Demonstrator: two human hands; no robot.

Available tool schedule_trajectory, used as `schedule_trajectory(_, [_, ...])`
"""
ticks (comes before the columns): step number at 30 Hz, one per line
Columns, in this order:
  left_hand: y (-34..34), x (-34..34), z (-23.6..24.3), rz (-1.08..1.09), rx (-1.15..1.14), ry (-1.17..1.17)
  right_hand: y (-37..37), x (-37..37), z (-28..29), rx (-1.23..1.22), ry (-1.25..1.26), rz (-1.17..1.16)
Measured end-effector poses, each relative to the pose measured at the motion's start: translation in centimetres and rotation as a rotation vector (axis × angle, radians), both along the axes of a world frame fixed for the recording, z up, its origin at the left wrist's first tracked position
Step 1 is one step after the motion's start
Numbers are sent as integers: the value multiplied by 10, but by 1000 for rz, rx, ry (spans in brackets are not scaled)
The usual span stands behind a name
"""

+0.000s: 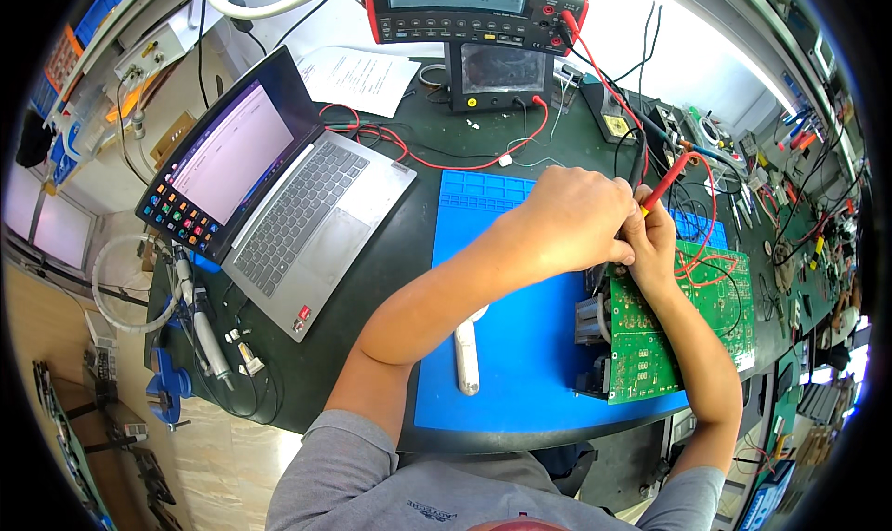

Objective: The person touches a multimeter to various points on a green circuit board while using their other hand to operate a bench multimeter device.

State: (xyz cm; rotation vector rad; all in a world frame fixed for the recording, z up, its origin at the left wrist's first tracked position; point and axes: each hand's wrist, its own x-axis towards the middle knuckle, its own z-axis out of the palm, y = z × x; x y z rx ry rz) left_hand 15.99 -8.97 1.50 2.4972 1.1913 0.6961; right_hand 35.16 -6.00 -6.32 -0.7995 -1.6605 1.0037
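My left hand and my right hand meet above the left edge of a large green circuit board. The right hand is closed round a red test probe, which slants up to the right. A black test probe runs down behind the knuckles of my closed left hand; the fingers hide its lower part. Both probe tips are hidden. The board lies solder side up, with dark parts and a grey heatsink along its left side. Red and black leads loop over it.
A blue work mat lies under the board, with a white-handled tool on it. An open laptop stands at left. At the back, a bench multimeter rests on another instrument. Cables and tools crowd the right side.
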Motion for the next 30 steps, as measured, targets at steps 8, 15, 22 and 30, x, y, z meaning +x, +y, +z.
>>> schedule_trajectory(8, [19,-6,-3,-107,-217,95,-14,2,19,-71,-99,22])
schedule_trajectory(15, [18,-30,7,-334,-467,32,-15,5,21,-1,-3,55])
schedule_trajectory(22, [17,-55,25,-368,-554,-474,-23,18,29,32,-90,11])
schedule_trajectory(30, [39,-34,10,-168,-470,-787,-28,2,32,461,-17,85])
